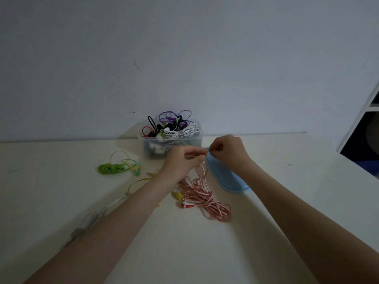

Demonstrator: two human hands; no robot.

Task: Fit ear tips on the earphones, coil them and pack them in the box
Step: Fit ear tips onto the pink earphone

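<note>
A tangle of red-and-white flat-cable earphones [202, 196] lies on the table, one red earbud [187, 206] resting at its near left. My left hand [181, 162] is raised above the tangle and pinches a strand of that cable with a small red piece at its fingertips. My right hand [227, 150] faces it, fingers curled and pinching something tiny that I cannot make out. Behind the hands stands the clear plastic box [170, 140], full of tangled purple, black, red and white earphones.
A blue lid [225, 177] lies flat right of the red cable. Coiled green earphones [118, 167] sit at the left. Yellow earphones [139, 182] run partly under my left forearm. A white cable and small clear bags [88, 222] lie at the near left. A dark shelf [363, 140] stands on the right.
</note>
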